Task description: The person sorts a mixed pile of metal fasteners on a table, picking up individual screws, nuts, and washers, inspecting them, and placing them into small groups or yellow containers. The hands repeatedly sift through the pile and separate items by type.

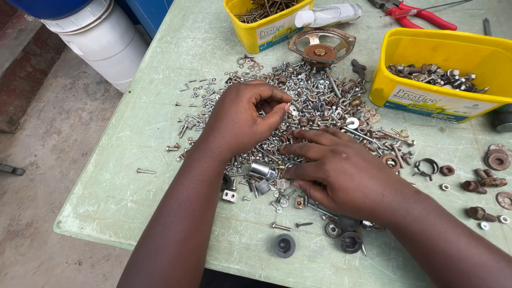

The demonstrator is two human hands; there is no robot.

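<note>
A wide heap of mixed screws, nuts, washers and bolts [320,101] is spread over a pale green table [133,176]. My left hand [240,114] hovers over the heap's left part, fingers curled, with thumb and fingertips pinching a small silvery piece [293,110]. My right hand [341,170] lies palm down on the heap's near side, fingers spread and pointing left, touching the hardware beside a small metal cylinder [261,170]. Part of the heap is hidden under both hands.
Two yellow tubs [437,98] [256,34] with hardware stand at the back, a rusty round speaker frame [321,47] between them. Red pliers [421,15] lie far back. Rusty washers and nuts [488,178] sit right. A black wheel [284,245] lies near the front edge. White bucket [101,42] stands left.
</note>
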